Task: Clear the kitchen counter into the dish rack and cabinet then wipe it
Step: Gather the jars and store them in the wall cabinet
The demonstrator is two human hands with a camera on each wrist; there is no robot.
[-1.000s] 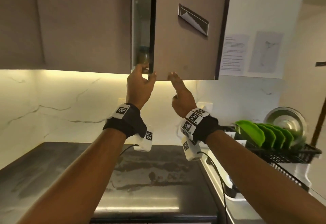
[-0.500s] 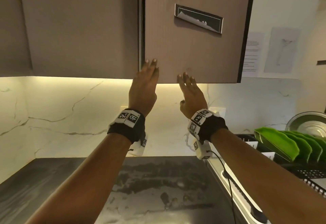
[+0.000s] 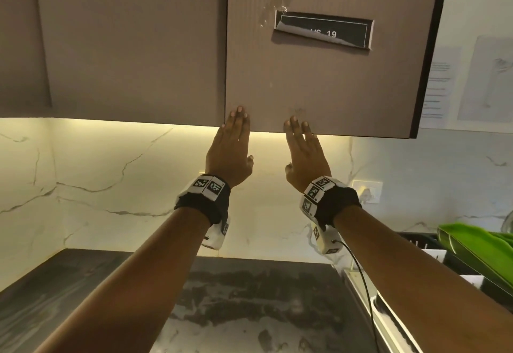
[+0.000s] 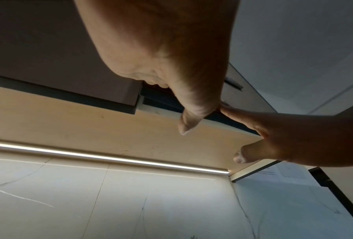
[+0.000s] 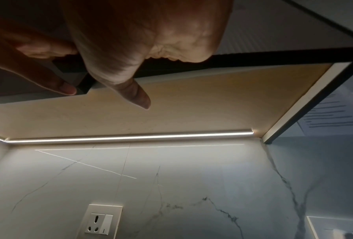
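Pressing flat: left hand (image 3: 229,147), right hand (image 3: 304,152) | cabinet door (image 3: 319,74) now shut

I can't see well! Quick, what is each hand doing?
Left hand: open, flat fingers pressing the cabinet door, holding nothing.
Right hand: open, fingers flat on the door, holding nothing.

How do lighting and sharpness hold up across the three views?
Head view: sharp, warm glow under the cabinet door, both hands evenly lit. Left wrist view: left hand close and soft, light strip blown out. Right wrist view: right hand in shadow, dim and noisy.
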